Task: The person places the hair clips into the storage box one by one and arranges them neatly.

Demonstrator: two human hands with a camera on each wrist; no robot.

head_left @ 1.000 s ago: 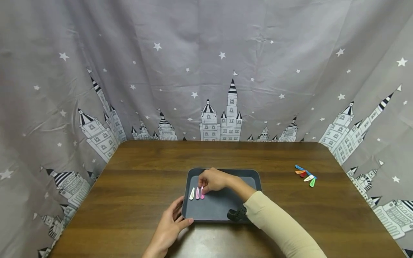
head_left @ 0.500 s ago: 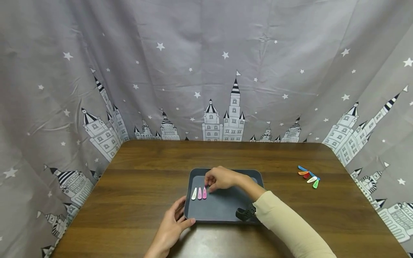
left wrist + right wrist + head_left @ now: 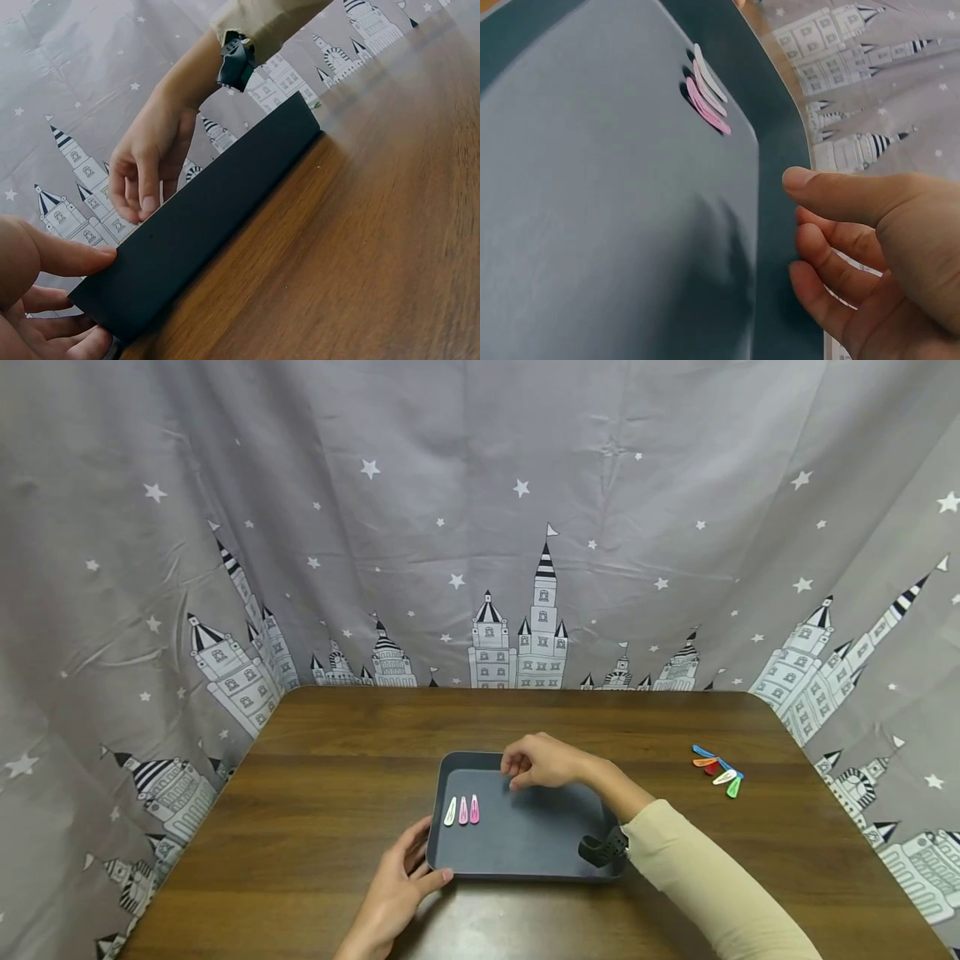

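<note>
A dark grey tray (image 3: 528,839) lies on the wooden table. Along its left side, three snap hair clips stand in a row: a white clip (image 3: 450,811), a light pink clip (image 3: 462,811) and a brighter pink clip (image 3: 475,810). My left hand (image 3: 396,885) holds the tray's near left corner, its thumb (image 3: 86,260) on the front wall and fingers round the side. Over the tray's far part hovers my right hand (image 3: 543,762), fingers loosely bent with nothing between them. In the right wrist view its thumb (image 3: 840,196) and fingers are apart.
On the right of the table (image 3: 750,877) lies a small group of hair clips: blue clips (image 3: 702,751), an orange clip (image 3: 703,762), a red clip (image 3: 712,769), a white clip (image 3: 724,777) and a green clip (image 3: 733,787). A patterned grey curtain (image 3: 420,468) hangs behind.
My right hand has let go of the brighter pink clip, leaving it beside the light pink one, and has moved up and right. My left hand stays at the tray corner.
</note>
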